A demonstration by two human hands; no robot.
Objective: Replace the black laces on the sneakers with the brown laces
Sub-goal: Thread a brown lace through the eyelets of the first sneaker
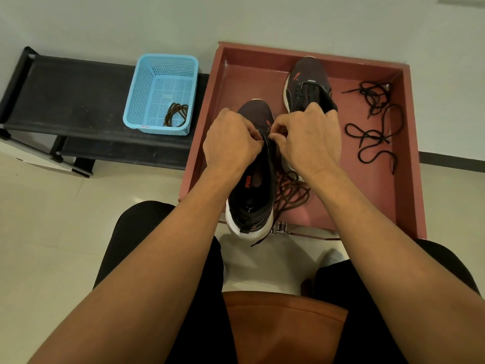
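- Head view: left hand (231, 143) curls round the near sneaker (252, 195)'s upper; right hand (307, 137) pinches the brown lace (291, 195) at the eyelets, its slack trailing under that wrist.
- Second sneaker (309, 82) lies beyond the right hand, black laces (375, 127) to its right, all in a red tray (409, 153).
- Left of the hands, a blue basket (162, 93) sits on a black bench (65, 101).

Basket (168, 65), desk (73, 95) and tray (367, 193) on a pale tiled floor (52, 219)
The blue perforated basket sits at ten o'clock on the low black desk; the reddish-brown tray, possibly a drawer, lies at one o'clock, just beside the desk.
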